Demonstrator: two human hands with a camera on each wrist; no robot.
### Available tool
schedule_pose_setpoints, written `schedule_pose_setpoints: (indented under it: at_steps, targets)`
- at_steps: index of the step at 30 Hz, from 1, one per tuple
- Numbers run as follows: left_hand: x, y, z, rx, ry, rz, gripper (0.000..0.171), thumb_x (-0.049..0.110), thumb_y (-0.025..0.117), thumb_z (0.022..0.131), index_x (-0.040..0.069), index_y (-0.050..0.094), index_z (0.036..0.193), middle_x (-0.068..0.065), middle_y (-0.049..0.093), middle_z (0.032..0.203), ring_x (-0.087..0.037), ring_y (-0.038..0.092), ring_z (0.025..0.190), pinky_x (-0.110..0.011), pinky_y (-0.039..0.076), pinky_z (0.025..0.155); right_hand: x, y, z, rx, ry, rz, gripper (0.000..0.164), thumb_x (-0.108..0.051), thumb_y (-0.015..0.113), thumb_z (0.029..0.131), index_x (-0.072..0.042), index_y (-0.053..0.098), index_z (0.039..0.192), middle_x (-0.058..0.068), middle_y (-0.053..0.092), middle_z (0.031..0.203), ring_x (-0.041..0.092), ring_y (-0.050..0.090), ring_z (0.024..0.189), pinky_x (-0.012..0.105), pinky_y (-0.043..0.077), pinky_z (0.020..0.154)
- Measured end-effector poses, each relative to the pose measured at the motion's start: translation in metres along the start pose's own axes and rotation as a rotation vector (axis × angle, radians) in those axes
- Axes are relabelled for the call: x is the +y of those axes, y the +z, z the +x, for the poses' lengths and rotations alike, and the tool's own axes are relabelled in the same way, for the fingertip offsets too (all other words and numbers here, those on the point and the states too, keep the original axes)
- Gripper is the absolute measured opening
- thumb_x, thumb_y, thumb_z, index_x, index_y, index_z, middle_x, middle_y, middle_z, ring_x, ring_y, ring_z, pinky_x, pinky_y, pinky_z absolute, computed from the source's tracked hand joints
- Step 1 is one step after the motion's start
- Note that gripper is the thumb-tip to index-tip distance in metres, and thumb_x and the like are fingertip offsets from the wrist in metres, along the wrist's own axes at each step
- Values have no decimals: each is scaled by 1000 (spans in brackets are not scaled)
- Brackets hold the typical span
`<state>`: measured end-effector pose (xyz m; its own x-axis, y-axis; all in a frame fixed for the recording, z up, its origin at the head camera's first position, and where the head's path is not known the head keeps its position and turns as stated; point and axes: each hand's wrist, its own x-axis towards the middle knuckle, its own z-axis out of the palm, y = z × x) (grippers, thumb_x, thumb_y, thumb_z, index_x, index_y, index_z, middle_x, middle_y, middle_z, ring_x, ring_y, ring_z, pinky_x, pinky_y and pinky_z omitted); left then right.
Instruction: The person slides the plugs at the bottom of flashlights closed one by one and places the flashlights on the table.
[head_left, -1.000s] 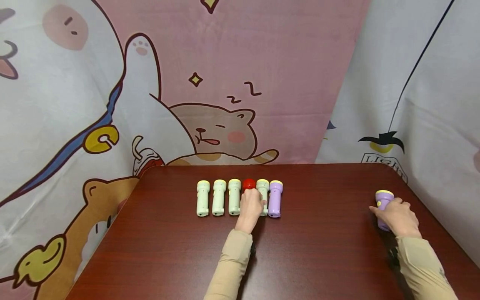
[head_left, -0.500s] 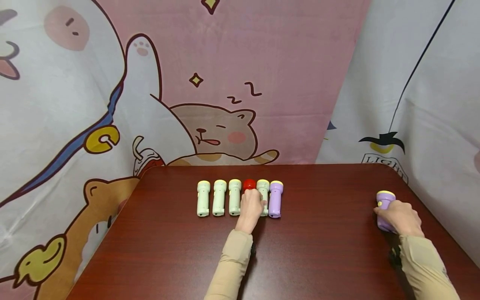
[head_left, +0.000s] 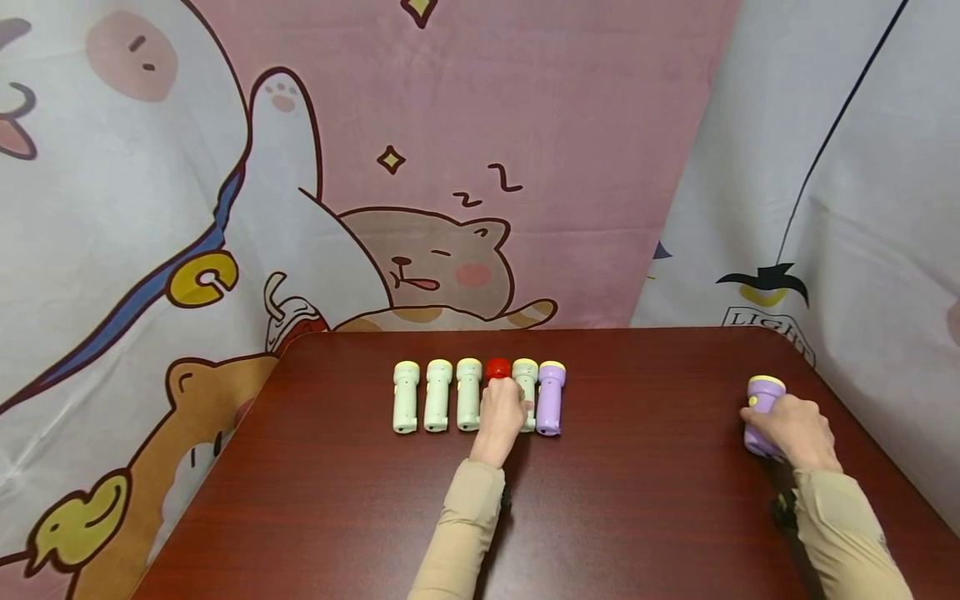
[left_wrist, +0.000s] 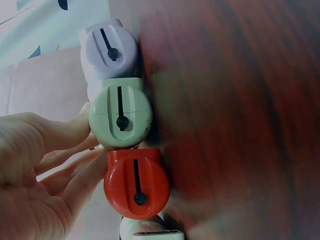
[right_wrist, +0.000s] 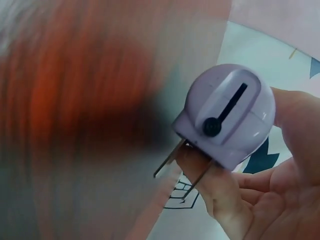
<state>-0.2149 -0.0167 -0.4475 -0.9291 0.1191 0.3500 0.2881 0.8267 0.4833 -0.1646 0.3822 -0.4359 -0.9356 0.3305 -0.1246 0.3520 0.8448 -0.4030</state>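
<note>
My left hand reaches over the row of flashlights. In the left wrist view its thumb and a finger pinch the light-green flashlight between the red flashlight and a purple flashlight. Other fingers run along the red one, whose body the hand mostly hides in the head view. At the right end of the table my right hand grips a second purple flashlight with a yellow rim, thumb on its near-left side. Its end cap with a black slot and thin metal prongs shows in the right wrist view.
Left of the red one lie more light-green flashlights, the nearest beside my left hand and the outermost furthest left. All rest on a dark red-brown table. A cartoon-print cloth hangs behind its far edge.
My right hand closes round the purple flashlight and shifts it slightly up and left in the head view. The left hand and the row stay as they were.
</note>
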Motion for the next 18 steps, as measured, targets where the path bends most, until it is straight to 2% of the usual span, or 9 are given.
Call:
schedule_pose_setpoints:
  at_steps: [6,11,18]
  targets:
    - [0,-1,0,9,19,-8,60,7,78,75,16,27,44,8,15,53,-7,22,49,-16,19,41,-13,5,-2,65,-40,37,63,-41,59,87,20,47,98,31,56,78,32,55,59,36,44,45]
    - [1,-2,0,3,28,-8,63,6,78,75,17,24,45,8,12,55,-6,17,49,-16,17,41,-33,10,0,118,-74,67,66,-42,59,87,21,45,100,33,56,81,32,56,57,37,47,45]
    - [0,-1,0,-1,27,-10,62,6,78,75,16,24,44,7,13,54,-6,15,49,-15,14,41,-60,18,2,143,-119,110,68,-44,58,87,21,46,103,34,58,85,32,58,58,36,47,45]
